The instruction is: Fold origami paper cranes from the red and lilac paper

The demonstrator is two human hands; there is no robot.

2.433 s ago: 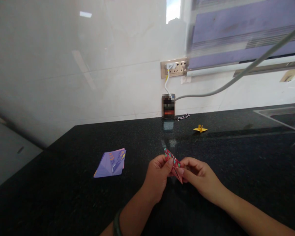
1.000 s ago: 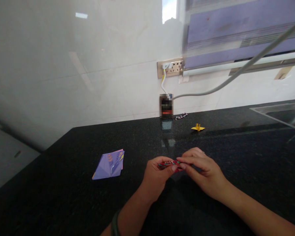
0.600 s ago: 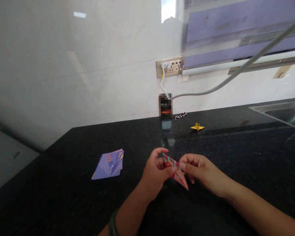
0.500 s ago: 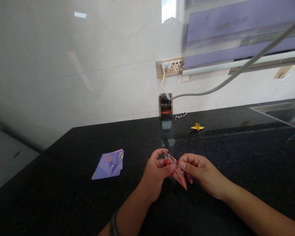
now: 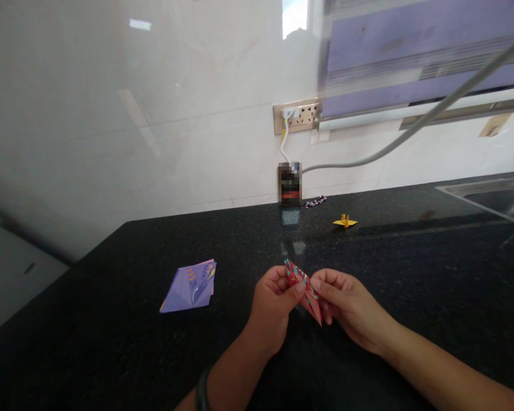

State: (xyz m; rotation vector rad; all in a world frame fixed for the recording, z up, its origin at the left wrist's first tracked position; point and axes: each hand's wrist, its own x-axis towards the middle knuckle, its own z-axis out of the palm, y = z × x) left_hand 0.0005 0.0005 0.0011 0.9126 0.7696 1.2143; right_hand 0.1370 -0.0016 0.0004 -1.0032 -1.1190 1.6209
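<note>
A folded piece of red and pink patterned origami paper (image 5: 312,306) is held above the dark counter, narrow and pointed at both ends. My left hand (image 5: 274,305) pinches its left side, thumb on the near face and fingers behind. At its right edge, my right hand (image 5: 351,305) grips the paper between thumb and forefinger. Fingers of both hands cover part of the folds. To the left lies a stack of purple origami paper (image 5: 188,288) with creases and a printed pattern, a pink edge showing beneath. A small yellow paper crane (image 5: 345,221) rests farther back.
A pixelated dark device (image 5: 290,185) leans at the wall, with a white cable running to the wall socket (image 5: 297,116). Beside it lies a beaded strand (image 5: 316,201). A grey hose (image 5: 389,145) crosses the right side, and a sink edge (image 5: 475,200) is at far right.
The red paper has turned slightly and its lower part looks narrower, its lower tip shifted up and left. My left fingers have shifted a little behind it. Both hands keep their hold.
</note>
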